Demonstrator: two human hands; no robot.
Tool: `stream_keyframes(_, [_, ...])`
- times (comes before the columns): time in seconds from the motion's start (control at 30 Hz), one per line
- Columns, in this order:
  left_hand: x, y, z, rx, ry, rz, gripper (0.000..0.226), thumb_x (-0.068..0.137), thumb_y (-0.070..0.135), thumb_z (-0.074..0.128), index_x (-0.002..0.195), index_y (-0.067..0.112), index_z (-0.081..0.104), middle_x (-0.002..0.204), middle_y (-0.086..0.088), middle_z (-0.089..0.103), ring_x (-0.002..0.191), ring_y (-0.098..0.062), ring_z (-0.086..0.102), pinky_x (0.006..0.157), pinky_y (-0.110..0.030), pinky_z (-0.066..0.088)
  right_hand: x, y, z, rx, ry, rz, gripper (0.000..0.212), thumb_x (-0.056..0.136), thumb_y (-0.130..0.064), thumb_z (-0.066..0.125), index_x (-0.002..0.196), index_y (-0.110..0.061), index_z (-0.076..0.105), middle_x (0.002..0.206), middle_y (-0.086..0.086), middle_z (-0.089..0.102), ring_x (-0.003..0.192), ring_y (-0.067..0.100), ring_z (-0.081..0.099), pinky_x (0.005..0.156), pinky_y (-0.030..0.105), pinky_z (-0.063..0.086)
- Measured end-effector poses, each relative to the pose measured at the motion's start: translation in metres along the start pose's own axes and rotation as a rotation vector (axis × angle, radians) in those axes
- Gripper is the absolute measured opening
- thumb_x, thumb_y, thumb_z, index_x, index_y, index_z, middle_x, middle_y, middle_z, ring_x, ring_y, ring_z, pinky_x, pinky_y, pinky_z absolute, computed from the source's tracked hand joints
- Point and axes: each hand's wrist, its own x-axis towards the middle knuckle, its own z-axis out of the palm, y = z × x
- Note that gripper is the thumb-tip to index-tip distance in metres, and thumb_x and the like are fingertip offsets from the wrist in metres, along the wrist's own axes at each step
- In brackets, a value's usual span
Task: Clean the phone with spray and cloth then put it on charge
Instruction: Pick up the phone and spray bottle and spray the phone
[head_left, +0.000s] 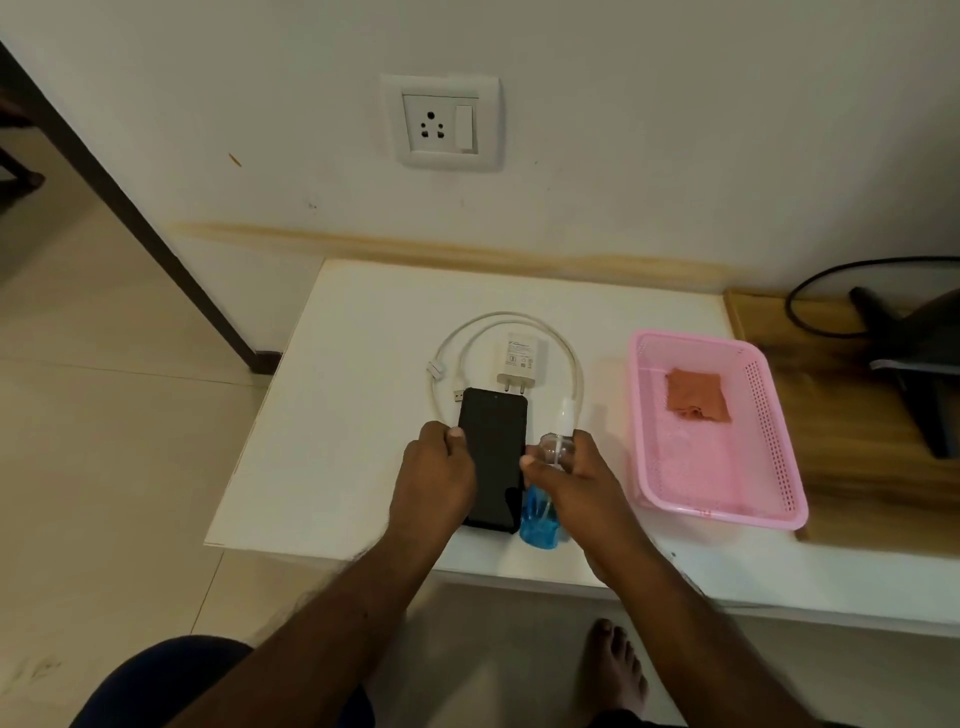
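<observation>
A black phone (492, 457) lies screen up on the white table (353, 415). My left hand (434, 475) grips its left edge, thumb on the screen's rim. My right hand (569, 478) holds a clear spray bottle (540, 519) with blue liquid, tilted with its white nozzle pointing away, right beside the phone. A white charger plug (521, 361) and its looped white cable (519, 318) lie just behind the phone. A folded orange cloth (696, 395) sits in the pink basket (779, 452) to the right.
A white wall socket (441, 122) with a switch is above the table. At the right a wooden surface (852, 441) carries a black stand and cable. My bare foot (618, 665) and tiled floor are below the table edge.
</observation>
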Motion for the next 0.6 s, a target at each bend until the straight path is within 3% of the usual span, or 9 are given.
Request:
stream_keyframes(0.1, [-0.002, -0.003, 0.003, -0.081, 0.044, 0.001, 0.024, 0.108, 0.029, 0.031, 0.098, 0.017, 0.050, 0.079, 0.003, 0.054, 0.069, -0.009, 0.051, 0.055, -0.020, 0.038, -0.001, -0.001, 0.001, 0.095, 0.009, 0.004, 0.038, 0.091, -0.043, 0.062, 0.121, -0.028, 0.044, 0.115, -0.004, 0.059, 0.104, 0.017, 0.060, 0.091, 0.041, 0.054])
stream_keyframes(0.27, [-0.003, 0.004, 0.005, -0.394, 0.049, -0.097, 0.018, 0.107, 0.026, 0.037, 0.111, 0.022, 0.053, 0.095, 0.007, 0.058, 0.080, -0.006, 0.054, 0.054, -0.006, 0.043, -0.006, 0.000, 0.006, 0.123, 0.031, -0.026, 0.033, 0.091, -0.040, 0.063, 0.117, -0.029, 0.046, 0.112, -0.004, 0.060, 0.100, 0.016, 0.062, 0.085, 0.037, 0.055])
stream_keyframes(0.4, [0.002, 0.016, -0.001, -0.598, -0.116, -0.235, 0.029, 0.106, 0.037, 0.036, 0.110, 0.021, 0.060, 0.108, -0.005, 0.066, 0.097, -0.020, 0.064, 0.072, -0.027, 0.054, -0.006, -0.006, 0.000, 0.202, 0.036, -0.061, 0.041, 0.088, -0.039, 0.066, 0.122, -0.027, 0.047, 0.119, -0.005, 0.062, 0.105, 0.017, 0.064, 0.092, 0.041, 0.055])
stream_keyframes(0.47, [0.000, 0.022, -0.008, -0.762, -0.200, -0.277, 0.034, 0.105, 0.044, 0.036, 0.109, 0.025, 0.063, 0.108, -0.010, 0.071, 0.099, -0.027, 0.069, 0.082, -0.041, 0.060, -0.008, -0.014, -0.005, 0.220, 0.033, -0.128, 0.049, 0.078, -0.049, 0.064, 0.120, -0.030, 0.048, 0.118, -0.012, 0.063, 0.105, 0.014, 0.064, 0.083, 0.027, 0.057])
stream_keyframes(0.53, [-0.003, 0.025, -0.016, -0.919, -0.335, -0.334, 0.043, 0.102, 0.053, 0.035, 0.114, 0.024, 0.065, 0.105, -0.012, 0.076, 0.096, -0.031, 0.074, 0.077, -0.047, 0.062, -0.011, -0.023, -0.011, 0.215, 0.039, -0.190, 0.055, 0.070, -0.056, 0.061, 0.119, -0.034, 0.048, 0.113, -0.024, 0.062, 0.103, 0.007, 0.065, 0.070, 0.012, 0.054])
stream_keyframes(0.6, [-0.004, 0.027, -0.021, -0.983, -0.481, -0.359, 0.054, 0.100, 0.060, 0.032, 0.116, 0.024, 0.068, 0.107, -0.013, 0.076, 0.097, -0.036, 0.074, 0.075, -0.053, 0.061, -0.014, -0.030, -0.016, 0.193, 0.049, -0.247, 0.060, 0.068, -0.061, 0.060, 0.121, -0.035, 0.048, 0.111, -0.031, 0.060, 0.102, 0.003, 0.064, 0.068, 0.008, 0.051])
